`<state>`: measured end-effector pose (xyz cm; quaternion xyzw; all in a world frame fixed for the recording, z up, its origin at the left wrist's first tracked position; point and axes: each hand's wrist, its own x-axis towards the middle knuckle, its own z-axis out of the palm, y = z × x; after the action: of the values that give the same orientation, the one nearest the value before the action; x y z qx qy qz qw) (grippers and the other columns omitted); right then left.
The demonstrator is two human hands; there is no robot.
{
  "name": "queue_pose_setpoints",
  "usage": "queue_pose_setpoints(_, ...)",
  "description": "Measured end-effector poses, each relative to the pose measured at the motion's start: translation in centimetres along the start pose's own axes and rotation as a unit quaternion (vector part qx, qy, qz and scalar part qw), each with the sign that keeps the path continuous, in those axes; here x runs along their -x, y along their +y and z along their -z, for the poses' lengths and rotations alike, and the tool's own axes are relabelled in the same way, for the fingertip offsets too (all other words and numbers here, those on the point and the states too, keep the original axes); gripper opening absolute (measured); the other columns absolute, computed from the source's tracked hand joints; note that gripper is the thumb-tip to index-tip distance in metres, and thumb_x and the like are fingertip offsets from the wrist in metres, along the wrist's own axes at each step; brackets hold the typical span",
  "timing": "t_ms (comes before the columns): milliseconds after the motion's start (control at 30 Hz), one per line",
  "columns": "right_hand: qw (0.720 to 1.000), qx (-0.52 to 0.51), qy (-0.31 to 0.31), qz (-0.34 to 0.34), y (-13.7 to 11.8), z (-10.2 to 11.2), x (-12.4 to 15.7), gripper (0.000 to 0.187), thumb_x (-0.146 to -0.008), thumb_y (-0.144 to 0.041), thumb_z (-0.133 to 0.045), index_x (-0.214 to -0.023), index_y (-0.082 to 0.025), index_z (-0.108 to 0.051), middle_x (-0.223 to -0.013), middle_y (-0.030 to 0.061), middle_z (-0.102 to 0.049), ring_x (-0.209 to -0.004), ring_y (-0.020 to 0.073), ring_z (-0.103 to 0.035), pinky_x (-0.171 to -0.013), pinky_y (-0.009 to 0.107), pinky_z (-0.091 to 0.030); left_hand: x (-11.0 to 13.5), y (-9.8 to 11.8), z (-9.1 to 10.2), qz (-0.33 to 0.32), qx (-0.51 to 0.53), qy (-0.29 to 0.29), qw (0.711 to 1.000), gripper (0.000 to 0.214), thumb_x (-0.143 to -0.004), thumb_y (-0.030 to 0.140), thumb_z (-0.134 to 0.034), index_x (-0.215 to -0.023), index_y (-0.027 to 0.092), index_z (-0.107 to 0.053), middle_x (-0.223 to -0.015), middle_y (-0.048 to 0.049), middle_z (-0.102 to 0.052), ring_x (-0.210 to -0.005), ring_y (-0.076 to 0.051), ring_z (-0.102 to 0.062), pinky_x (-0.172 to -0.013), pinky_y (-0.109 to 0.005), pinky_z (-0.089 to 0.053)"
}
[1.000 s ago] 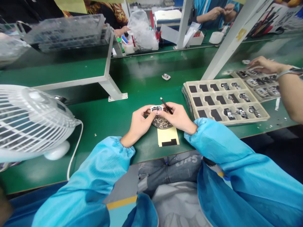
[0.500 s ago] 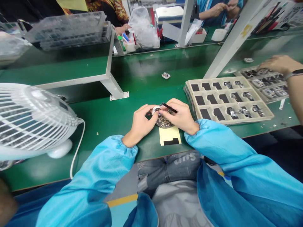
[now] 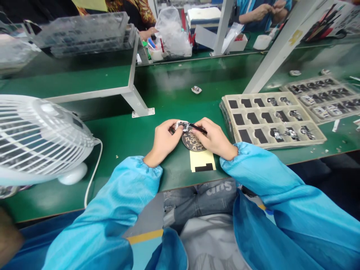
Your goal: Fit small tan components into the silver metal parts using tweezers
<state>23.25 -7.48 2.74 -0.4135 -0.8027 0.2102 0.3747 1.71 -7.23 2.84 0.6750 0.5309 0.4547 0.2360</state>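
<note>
My left hand (image 3: pixel 166 139) is closed around a small white-and-dark part (image 3: pixel 183 125), whose exact kind I cannot make out. In my right hand (image 3: pixel 213 136) I grip a slim black tweezers-like tool (image 3: pixel 197 128), its tip at the small part. Below both hands lies a round dark dish (image 3: pixel 194 141) covered with tiny tan pieces. A yellow sticky note pad (image 3: pixel 201 158) with a black cut-out strip (image 3: pixel 204 167) sticks out from under the dish on my side.
A cream compartment tray (image 3: pixel 281 144) with black pads and metal parts stands right, another tray (image 3: pixel 326 90) beyond it. A white fan (image 3: pixel 42 142) is at left, near a raised shelf leg (image 3: pixel 136 103). One small part (image 3: pixel 196 89) lies ahead. Co-workers' hands (image 3: pixel 263 12) show at the back.
The white part and my left hand have shifted slightly left, uncovering more of the dish. The black tool now points at the part. A co-worker's hand has left the far right tray.
</note>
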Motion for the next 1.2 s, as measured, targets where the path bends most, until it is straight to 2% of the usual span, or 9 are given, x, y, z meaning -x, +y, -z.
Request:
queue_pose_setpoints(133, 0.997, 0.055, 0.002, -0.052, -0.1, 0.6, 0.3, 0.019, -0.105, -0.031, -0.058, -0.109, -0.021, -0.073, -0.099, 0.0085, -0.067, -0.094, 0.0249, -0.064, -0.085, 0.04, -0.053, -1.3, -2.1, 0.8, 0.028, -0.005, 0.033, 0.999, 0.013, -0.091, 0.027, -0.066, -0.095, 0.02, -0.076, -0.089, -0.0043, -0.075, -0.079, -0.019, -0.065, -0.073, -0.032, -0.049)
queue_pose_setpoints(300, 0.997, -0.051, 0.055, -0.026, -2.0, 1.9, 2.0, 0.02, -0.104, -0.034, -0.062, -0.112, -0.021, -0.075, -0.1, 0.0078, -0.069, -0.095, 0.0234, -0.066, -0.086, 0.04, -0.054, -3.1, -4.1, 0.8, 0.01, -0.028, 0.058, 0.998, 0.017, -0.092, 0.03, -0.066, -0.1, 0.02, -0.077, -0.101, -0.0074, -0.075, -0.09, -0.021, -0.066, -0.083, -0.035, -0.052)
queue_pose_setpoints(467, 0.979, -0.174, 0.092, -0.054, -3.0, 3.1, 5.2, 0.028, -0.105, -0.036, -0.06, -0.084, -0.022, -0.073, -0.081, 0.0049, -0.067, -0.075, 0.0193, -0.063, -0.068, 0.036, -0.052, -9.8, -6.3, -0.3, 0.072, -0.014, 0.072, 0.995, 0.039, -0.085, 0.028, -0.071, -0.122, 0.016, -0.071, -0.094, -0.0085, -0.073, -0.087, -0.024, -0.068, -0.09, -0.042, -0.055)
queue_pose_setpoints(633, 0.972, -0.213, 0.093, -0.044, -1.6, 3.0, 7.8, 0.037, -0.106, -0.036, -0.055, -0.075, -0.024, -0.07, -0.069, 0.0023, -0.067, -0.063, 0.0177, -0.064, -0.06, 0.035, -0.05, -16.2, -6.8, -3.4, 0.021, -0.142, 0.105, 0.984, 0.052, -0.079, 0.027, -0.078, -0.129, 0.02, -0.067, -0.128, -0.0186, -0.067, -0.126, -0.04, -0.058, -0.111, -0.06, -0.04)
queue_pose_setpoints(733, 0.958, -0.267, 0.048, -0.094, -0.9, 2.3, 8.7, 0.039, -0.107, -0.044, -0.054, -0.077, -0.024, -0.069, -0.061, 0.0, -0.064, -0.047, 0.0141, -0.059, -0.047, 0.03, -0.044, -18.1, -6.2, -6.5, -0.039, -0.174, 0.032, 0.983, 0.052, -0.082, 0.034, -0.078, -0.131, 0.021, -0.066, -0.133, -0.0198, -0.066, -0.13, -0.044, -0.054, -0.112, -0.065, -0.036)
queue_pose_setpoints(833, 0.918, -0.351, 0.014, -0.185, -0.6, 1.9, 8.8, 0.038, -0.104, -0.054, -0.057, -0.084, -0.023, -0.065, -0.062, -0.0008, -0.063, -0.045, 0.013, -0.059, -0.042, 0.025, -0.044, -19.3, -5.9, -9.0, 0.0, -0.188, -0.017, 0.982, 0.065, -0.073, 0.044, -0.087, -0.128, 0.017, -0.067, -0.134, -0.0245, -0.064, -0.131, -0.049, -0.05, -0.11, -0.069, -0.035)
queue_pose_setpoints(933, 0.881, -0.409, -0.009, -0.239, -0.7, 2.0, 8.3, 0.034, -0.097, -0.057, -0.069, -0.096, -0.023, -0.061, -0.067, -0.003, -0.061, -0.053, 0.0123, -0.06, -0.047, 0.023, -0.05, -19.7, -6.0, -10.2, 0.009, -0.201, -0.02, 0.979, 0.053, -0.076, 0.047, -0.087, -0.116, 0.016, -0.071, -0.132, -0.025, -0.062, -0.133, -0.05, -0.048, -0.112, -0.07, -0.031)
queue_pose_setpoints(1033, 0.892, -0.398, -0.017, -0.216, -0.7, 2.0, 7.9, 0.034, -0.093, -0.053, -0.076, -0.098, -0.022, -0.063, -0.079, -0.0002, -0.063, -0.067, 0.0129, -0.062, -0.055, 0.023, -0.054, -18.4, -5.9, -9.7, -0.019, -0.18, 0.016, 0.983, 0.039, -0.082, 0.043, -0.083, -0.108, 0.016, -0.071, -0.128, -0.023, -0.064, -0.133, -0.047, -0.049, -0.115, -0.066, -0.03)
queue_pose_setpoints(1200, 0.915, -0.364, -0.037, -0.17, -0.5, 1.8, 8.0, 0.025, -0.096, -0.046, -0.073, -0.1, -0.022, -0.067, -0.099, 0.0059, -0.07, -0.089, 0.0177, -0.069, -0.076, 0.031, -0.061, -10.8, -4.0, -6.5, -0.07, -0.069, 0.041, 0.994, 0.045, -0.08, 0.029, -0.085, -0.119, 0.017, -0.067, -0.126, -0.0142, -0.068, -0.125, -0.035, -0.058, -0.112, -0.052, -0.042)
